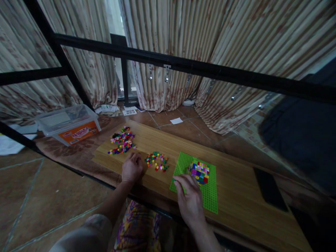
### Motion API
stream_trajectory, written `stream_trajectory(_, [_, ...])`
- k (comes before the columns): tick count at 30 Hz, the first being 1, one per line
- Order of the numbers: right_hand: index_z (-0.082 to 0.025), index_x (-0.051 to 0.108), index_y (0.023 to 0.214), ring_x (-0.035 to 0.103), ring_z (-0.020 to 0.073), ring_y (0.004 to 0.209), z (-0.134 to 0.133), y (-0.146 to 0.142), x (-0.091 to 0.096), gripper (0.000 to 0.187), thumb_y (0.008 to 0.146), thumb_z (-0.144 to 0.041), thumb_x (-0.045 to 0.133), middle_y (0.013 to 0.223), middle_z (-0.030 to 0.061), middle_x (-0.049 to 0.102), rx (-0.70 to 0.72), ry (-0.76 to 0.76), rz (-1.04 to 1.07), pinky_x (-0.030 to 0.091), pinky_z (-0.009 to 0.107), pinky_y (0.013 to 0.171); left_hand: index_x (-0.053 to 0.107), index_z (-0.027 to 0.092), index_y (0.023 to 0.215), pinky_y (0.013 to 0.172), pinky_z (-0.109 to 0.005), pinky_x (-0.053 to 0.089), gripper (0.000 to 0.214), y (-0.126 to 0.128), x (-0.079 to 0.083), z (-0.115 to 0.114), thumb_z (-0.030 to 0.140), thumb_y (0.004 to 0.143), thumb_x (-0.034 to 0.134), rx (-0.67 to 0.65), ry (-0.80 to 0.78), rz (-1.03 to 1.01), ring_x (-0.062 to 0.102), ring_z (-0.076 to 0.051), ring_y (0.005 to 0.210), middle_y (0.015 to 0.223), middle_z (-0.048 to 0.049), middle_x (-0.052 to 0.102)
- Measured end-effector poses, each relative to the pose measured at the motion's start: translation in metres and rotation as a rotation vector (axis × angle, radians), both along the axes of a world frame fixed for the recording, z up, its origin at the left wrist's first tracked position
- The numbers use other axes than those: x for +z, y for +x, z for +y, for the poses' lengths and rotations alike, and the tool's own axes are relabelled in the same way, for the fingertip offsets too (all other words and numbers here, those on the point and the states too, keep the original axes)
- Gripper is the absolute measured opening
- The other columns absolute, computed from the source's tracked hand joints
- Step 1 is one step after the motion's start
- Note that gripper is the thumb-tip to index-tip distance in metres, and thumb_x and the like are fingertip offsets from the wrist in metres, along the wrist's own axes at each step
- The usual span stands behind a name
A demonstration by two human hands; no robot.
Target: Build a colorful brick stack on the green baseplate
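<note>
My left hand (132, 167) rests at the near edge of the wooden board, its fingers curled in. It lies between a larger pile of small colourful building bricks (123, 141) and a looser, ring-like group of bricks (156, 161). Whatever those fingers may hold is hidden. My right hand (190, 196) is over the near left part of a green studded baseplate (210, 201), thumb and fingertips pinched together near its left edge. What is in the pinch is too small to make out. Beyond these fingers, a rounded patch of multicoloured bricks (201, 172) covers part of the baseplate.
A dark phone-like slab (270, 189) lies on the right of the wooden board (236, 182). A clear plastic box with an orange label (78, 134) stands at the left. A black metal bar (183, 64) crosses in front of patterned curtains (173, 28). White paper (176, 120) lies on the tiles.
</note>
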State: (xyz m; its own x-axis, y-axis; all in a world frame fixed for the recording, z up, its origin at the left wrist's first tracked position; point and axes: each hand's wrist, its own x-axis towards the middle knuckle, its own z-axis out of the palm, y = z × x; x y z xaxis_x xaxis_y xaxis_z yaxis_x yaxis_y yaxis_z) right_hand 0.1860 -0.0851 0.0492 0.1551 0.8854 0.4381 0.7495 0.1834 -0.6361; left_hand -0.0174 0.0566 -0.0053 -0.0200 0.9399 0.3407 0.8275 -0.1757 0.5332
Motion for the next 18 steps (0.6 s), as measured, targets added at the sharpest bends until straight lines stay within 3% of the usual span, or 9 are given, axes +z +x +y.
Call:
stream_trajectory(4, [-0.025, 0.07, 0.1, 0.059, 0.0189, 0.095, -0.026, 0.051, 0.0, 0.022, 0.092, -0.033, 0.052, 0.1, 0.0048, 0.066, -0.196, 0.053, -0.005, 0.047, 0.035, 0.086, 0.064, 0.02, 0.084, 0.068, -0.026, 0.042, 0.018, -0.001, 0.0, 0.0, 0.023, 0.085, 0.046, 0.006, 0.008, 0.017, 0.061, -0.017, 0.083, 0.093, -0.0048, 0.064])
stream_trajectory(8, [-0.023, 0.072, 0.097, 0.059, 0.0192, 0.092, -0.024, 0.081, -0.001, 0.025, 0.092, -0.037, 0.051, 0.096, 0.006, 0.066, -0.28, 0.08, -0.04, 0.048, 0.035, 0.084, 0.064, 0.02, 0.084, 0.067, -0.025, 0.042, 0.018, -0.001, 0.0, 0.001, 0.025, 0.085, 0.046, 0.011, 0.013, 0.034, 0.062, -0.017, 0.083, 0.093, -0.0045, 0.064])
stream_trajectory(18, [-0.022, 0.07, 0.089, 0.06, 0.0194, 0.085, -0.01, 0.086, -0.003, 0.02, 0.092, -0.034, 0.054, 0.088, 0.0049, 0.069, -0.257, 0.111, -0.18, 0.047, 0.034, 0.078, 0.063, 0.02, 0.083, 0.064, -0.025, 0.042, 0.019, -0.001, 0.001, 0.001, 0.026, 0.085, 0.046, 0.003, 0.026, 0.056, 0.061, -0.017, 0.081, 0.091, -0.0049, 0.064])
